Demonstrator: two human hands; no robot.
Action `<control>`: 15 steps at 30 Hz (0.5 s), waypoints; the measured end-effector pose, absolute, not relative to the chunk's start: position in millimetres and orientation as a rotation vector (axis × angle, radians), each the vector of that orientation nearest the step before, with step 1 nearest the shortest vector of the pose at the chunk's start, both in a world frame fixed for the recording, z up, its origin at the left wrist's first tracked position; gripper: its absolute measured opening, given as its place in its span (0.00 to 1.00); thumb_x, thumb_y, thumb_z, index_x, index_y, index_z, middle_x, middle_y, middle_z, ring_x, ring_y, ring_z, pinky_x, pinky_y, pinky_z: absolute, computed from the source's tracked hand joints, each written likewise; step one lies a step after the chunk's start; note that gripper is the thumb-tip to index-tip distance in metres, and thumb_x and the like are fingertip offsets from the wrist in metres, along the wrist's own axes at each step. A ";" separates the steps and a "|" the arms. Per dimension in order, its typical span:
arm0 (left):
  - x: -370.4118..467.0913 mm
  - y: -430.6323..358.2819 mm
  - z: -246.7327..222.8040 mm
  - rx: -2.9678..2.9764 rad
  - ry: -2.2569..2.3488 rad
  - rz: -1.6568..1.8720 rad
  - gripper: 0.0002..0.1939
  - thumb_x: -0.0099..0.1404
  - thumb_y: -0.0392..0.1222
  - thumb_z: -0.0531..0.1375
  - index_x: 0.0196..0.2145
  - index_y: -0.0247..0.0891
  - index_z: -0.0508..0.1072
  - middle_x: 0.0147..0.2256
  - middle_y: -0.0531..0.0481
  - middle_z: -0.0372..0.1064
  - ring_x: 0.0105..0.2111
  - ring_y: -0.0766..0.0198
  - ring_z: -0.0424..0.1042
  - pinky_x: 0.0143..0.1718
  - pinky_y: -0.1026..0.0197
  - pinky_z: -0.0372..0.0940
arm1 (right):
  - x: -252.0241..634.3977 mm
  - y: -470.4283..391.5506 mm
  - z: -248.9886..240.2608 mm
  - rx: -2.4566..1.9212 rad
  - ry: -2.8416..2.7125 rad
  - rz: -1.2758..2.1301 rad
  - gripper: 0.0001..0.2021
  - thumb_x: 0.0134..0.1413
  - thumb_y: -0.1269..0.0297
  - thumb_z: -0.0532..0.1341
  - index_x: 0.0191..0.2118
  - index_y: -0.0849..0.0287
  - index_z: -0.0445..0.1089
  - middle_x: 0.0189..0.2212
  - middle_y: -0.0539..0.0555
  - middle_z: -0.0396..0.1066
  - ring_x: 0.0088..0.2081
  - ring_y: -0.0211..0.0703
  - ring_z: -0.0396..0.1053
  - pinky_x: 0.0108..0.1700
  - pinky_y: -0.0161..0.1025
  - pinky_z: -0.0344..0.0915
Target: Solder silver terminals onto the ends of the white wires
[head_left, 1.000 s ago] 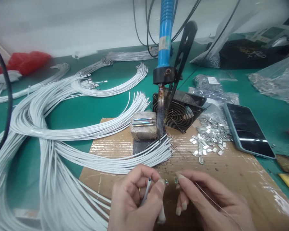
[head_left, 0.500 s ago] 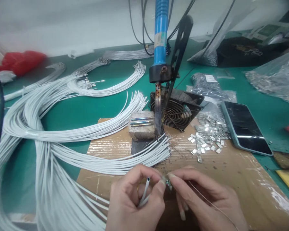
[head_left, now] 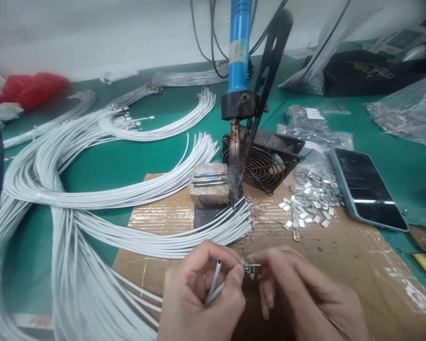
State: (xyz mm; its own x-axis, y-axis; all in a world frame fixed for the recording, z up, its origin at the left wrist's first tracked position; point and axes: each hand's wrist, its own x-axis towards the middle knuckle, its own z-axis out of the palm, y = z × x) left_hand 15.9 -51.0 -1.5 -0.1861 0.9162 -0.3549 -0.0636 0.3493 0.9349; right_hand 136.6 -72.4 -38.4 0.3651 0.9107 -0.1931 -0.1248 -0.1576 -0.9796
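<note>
My left hand is closed, pinching a small metal-ended connector between thumb and index finger. A white cable loops through the same hand, one cut end pointing up with a dark tip. My right hand is slightly blurred, its fingers bent together just right of the connector. A thin wire, which looks like solder, runs along the right hand; its tip is hidden. Whether the right fingertips touch the connector, I cannot tell. Ahead stands a blue-handled soldering iron, pointing down.
Bundles of white cables cover the left side. A worn block and a fan flank the iron's tip. Loose metal connector shells lie beside a phone. Cardboard covers the bench under my hands.
My right fingertips have drawn back to the right from the connector, exposing its dark metal end. The thin wire shows less now. My left hand stays almost still.
</note>
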 end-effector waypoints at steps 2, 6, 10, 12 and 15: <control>15.7 -50.5 -3.6 0.820 1.497 1.091 0.07 0.50 0.30 0.68 0.20 0.40 0.77 0.25 0.52 0.78 0.23 0.66 0.71 0.26 0.68 0.64 | 145.9 -75.2 -50.5 -1.374 -0.836 0.967 0.23 0.67 0.44 0.61 0.33 0.55 0.85 0.19 0.52 0.70 0.19 0.39 0.69 0.21 0.32 0.67; 15.4 -48.6 -7.4 0.842 1.553 1.102 0.06 0.50 0.31 0.68 0.21 0.39 0.77 0.26 0.52 0.78 0.21 0.70 0.66 0.24 0.70 0.59 | 168.0 -82.1 -68.8 -1.448 -0.793 0.777 0.21 0.68 0.45 0.61 0.30 0.53 0.79 0.16 0.48 0.63 0.16 0.38 0.63 0.18 0.34 0.61; 17.6 -46.4 -7.8 0.806 1.539 1.137 0.04 0.50 0.31 0.68 0.22 0.37 0.77 0.25 0.54 0.76 0.22 0.72 0.65 0.24 0.73 0.59 | 178.6 -79.2 -65.6 -1.321 -0.956 0.891 0.24 0.69 0.49 0.61 0.22 0.54 0.71 0.18 0.51 0.66 0.20 0.41 0.67 0.22 0.37 0.67; 19.2 -45.4 -6.9 0.769 1.538 1.140 0.04 0.51 0.32 0.67 0.22 0.37 0.76 0.24 0.55 0.74 0.21 0.73 0.63 0.24 0.73 0.59 | 175.4 -75.7 -59.0 -1.278 -1.041 0.974 0.19 0.69 0.48 0.60 0.31 0.54 0.77 0.22 0.52 0.72 0.23 0.44 0.72 0.25 0.38 0.69; 20.9 -44.2 -5.8 0.746 1.569 1.130 0.04 0.51 0.33 0.67 0.22 0.36 0.76 0.25 0.55 0.74 0.20 0.75 0.61 0.22 0.74 0.58 | 162.5 -74.1 -48.7 -1.397 -1.054 0.981 0.13 0.69 0.50 0.60 0.43 0.52 0.77 0.26 0.51 0.76 0.26 0.45 0.75 0.26 0.36 0.68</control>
State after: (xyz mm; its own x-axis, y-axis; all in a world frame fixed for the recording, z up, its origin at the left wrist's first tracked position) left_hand 20.9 -44.2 -5.8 -0.2894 0.8815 -0.3732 -0.0747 0.3679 0.9269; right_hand 162.5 -74.1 -48.7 0.2676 0.9635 -0.0082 0.0767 -0.0298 -0.9966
